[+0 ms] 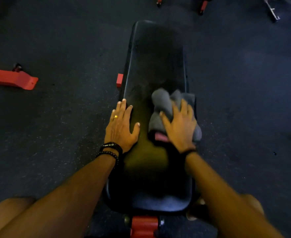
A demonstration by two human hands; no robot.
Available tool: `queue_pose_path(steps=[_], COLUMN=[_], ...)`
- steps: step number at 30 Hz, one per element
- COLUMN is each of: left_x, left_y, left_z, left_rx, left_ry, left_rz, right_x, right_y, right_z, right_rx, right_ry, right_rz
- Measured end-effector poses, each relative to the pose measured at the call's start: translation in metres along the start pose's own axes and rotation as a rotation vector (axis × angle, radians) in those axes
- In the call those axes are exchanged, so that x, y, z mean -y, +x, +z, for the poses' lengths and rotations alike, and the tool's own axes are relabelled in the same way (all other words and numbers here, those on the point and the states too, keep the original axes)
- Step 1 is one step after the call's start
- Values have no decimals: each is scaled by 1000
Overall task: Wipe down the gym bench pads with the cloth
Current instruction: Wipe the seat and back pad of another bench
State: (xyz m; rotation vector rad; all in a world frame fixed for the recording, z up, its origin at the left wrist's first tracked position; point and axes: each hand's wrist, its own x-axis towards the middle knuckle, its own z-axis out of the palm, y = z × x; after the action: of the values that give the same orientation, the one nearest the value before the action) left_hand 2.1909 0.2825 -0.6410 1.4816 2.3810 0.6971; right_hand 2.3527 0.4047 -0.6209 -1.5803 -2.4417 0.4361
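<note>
The cloth, bunched and grey, lies on the right side of the bench pad, pressed flat by the right hand in a released grip while the left hand braces open-palmed on the surface's left edge; wiping seems under way, and next likely calls for pushing toward the far end.

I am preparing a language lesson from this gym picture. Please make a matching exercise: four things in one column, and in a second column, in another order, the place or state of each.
Column 1
1. left hand
2. right hand
3. grey cloth
4. red frame piece

Column 2
A. bunched up on the right side of the bench pad
B. lying on the floor, far to the left of the bench
C. flat on the left edge of the pad, wearing a ring
D. pressing down on top of the cloth

Pairs: 1-C, 2-D, 3-A, 4-B
</note>
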Motion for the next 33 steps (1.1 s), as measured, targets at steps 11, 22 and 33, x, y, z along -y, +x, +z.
queue_pose_path(steps=[11, 22, 33], left_x=[5, 1, -14], left_y=[2, 1, 60], left_z=[4, 0, -26], left_rx=[32, 13, 40], left_ry=[64, -17, 341], left_rz=[21, -1, 240], right_x=[2, -3, 2], right_y=[-19, 0, -12], right_z=[7, -16, -1], right_rx=[26, 18, 17], right_ry=[-9, 214, 36], right_rz=[108, 228, 223])
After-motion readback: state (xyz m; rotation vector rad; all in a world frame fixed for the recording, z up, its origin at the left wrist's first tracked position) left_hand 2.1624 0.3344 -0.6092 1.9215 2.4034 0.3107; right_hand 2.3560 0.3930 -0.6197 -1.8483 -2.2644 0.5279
